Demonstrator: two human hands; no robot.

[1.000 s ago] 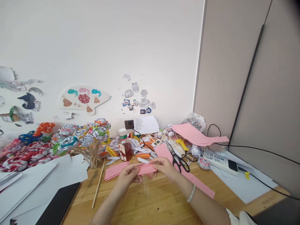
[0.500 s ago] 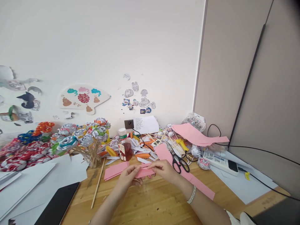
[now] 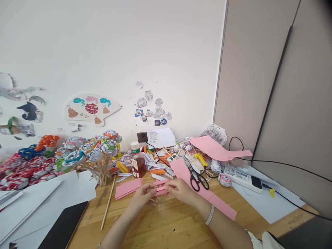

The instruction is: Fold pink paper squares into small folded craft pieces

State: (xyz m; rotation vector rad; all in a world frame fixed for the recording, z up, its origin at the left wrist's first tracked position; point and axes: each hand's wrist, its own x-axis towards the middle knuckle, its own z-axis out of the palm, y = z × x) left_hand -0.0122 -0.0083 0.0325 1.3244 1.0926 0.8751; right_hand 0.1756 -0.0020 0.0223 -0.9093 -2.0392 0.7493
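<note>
Small pink paper piece (image 3: 161, 189) held just above the desk (image 3: 168, 224), pinched at its left end by the left hand (image 3: 144, 195) and at its right end by the right hand (image 3: 180, 190); both grips closed on it. A folded pink sheet (image 3: 128, 186) lies just behind, black scissors (image 3: 196, 177) near the right hand. Judged: a fold is being pressed. Edges are best aligned first, then the crease run outward with fingertips while the paper is kept taut and low.

Both hands (image 3: 162, 192) at the wooden worktop (image 3: 168, 224) middle, black-handled scissors (image 3: 195, 176) just right of them, small brown-liquid bottle (image 3: 138, 165) behind, paper-flower bunch on sticks (image 3: 95, 155) to the left, thin wooden stick (image 3: 107, 204) before it.
</note>
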